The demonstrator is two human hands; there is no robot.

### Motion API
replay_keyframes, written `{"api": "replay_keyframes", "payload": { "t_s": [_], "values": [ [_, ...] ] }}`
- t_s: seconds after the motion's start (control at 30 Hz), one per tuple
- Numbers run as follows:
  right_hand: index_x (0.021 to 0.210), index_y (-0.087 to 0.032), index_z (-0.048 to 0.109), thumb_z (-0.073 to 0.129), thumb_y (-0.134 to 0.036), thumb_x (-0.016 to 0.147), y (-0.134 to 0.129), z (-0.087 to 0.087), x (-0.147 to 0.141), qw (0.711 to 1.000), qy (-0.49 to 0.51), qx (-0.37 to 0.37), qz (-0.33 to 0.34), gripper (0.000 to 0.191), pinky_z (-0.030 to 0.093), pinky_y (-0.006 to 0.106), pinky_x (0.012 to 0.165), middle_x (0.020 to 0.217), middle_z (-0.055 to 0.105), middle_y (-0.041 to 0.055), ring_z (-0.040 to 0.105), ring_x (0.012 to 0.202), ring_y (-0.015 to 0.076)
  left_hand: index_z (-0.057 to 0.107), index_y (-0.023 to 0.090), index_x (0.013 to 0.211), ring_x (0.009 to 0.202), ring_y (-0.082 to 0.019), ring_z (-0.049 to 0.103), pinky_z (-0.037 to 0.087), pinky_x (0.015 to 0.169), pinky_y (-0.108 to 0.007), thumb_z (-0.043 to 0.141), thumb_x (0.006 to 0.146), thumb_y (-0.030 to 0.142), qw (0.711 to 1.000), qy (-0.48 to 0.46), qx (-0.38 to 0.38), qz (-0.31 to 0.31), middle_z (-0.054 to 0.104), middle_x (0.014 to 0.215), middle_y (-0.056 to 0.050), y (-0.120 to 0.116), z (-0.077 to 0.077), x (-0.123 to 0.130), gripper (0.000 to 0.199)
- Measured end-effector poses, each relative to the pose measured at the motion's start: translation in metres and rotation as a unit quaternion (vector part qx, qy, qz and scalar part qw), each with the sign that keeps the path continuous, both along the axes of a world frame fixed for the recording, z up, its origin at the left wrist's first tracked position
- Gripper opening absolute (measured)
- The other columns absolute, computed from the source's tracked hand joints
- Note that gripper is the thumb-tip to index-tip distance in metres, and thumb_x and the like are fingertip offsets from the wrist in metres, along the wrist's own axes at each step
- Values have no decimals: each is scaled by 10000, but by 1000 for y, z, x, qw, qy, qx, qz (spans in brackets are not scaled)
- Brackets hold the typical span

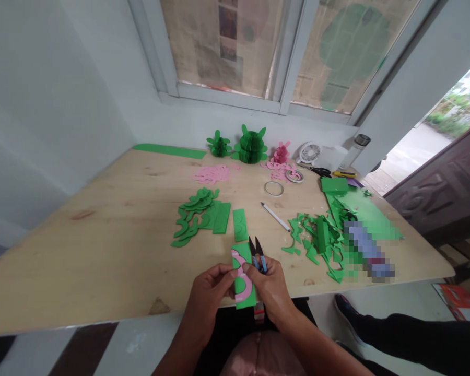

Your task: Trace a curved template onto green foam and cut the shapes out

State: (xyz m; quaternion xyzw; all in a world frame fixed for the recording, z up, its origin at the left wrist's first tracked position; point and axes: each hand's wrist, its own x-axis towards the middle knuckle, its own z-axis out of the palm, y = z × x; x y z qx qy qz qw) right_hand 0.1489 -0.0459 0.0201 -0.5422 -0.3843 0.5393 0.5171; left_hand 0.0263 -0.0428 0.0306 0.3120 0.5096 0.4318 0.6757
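Near the table's front edge, my left hand (211,286) pinches the left side of a green paper rectangle (240,285). A pink curved paper cutout (248,288) lies flat on top of that rectangle. My right hand (273,288) presses its thumb on the cutout from the right. Small scissors (259,247) with blue handles are also held in my right hand, blades apart and pointing away from me. Just beyond the held paper lies another green rectangle (240,224) with a curved outline drawn on it.
Green cutouts (198,206) and stacked green rectangles (221,218) lie left of centre. A white pen (275,216), tape ring (273,188) and green scraps (321,237) are to the right. Paper figures (250,146) and a fan (309,152) stand behind. A person's leg (415,334) shows at right.
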Motion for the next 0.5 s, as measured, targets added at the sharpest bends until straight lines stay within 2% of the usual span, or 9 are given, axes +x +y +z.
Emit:
{"api": "replay_keyframes", "payload": {
  "t_s": [0.27, 0.5],
  "values": [
    [591, -175, 487, 640, -315, 718, 0, -1, 0, 1000, -4, 0, -4, 243, 255, 231, 486, 552, 343, -59, 251, 514, 87, 679, 147, 645, 533, -132, 543, 469, 530, -235, 750, 606, 360, 1000, -8, 6, 2, 623, 562, -2, 0, -7, 0, 228],
    [565, -180, 471, 656, -339, 705, 0, 0, 0, 1000, -3, -1, -11, 282, 240, 227, 477, 533, 330, -66, 250, 505, 84, 686, 147, 656, 529, -115, 524, 457, 523, -217, 747, 615, 351, 1000, -6, 9, 7, 626, 570, 6, 0, -5, 2, 217]
  ]
}}
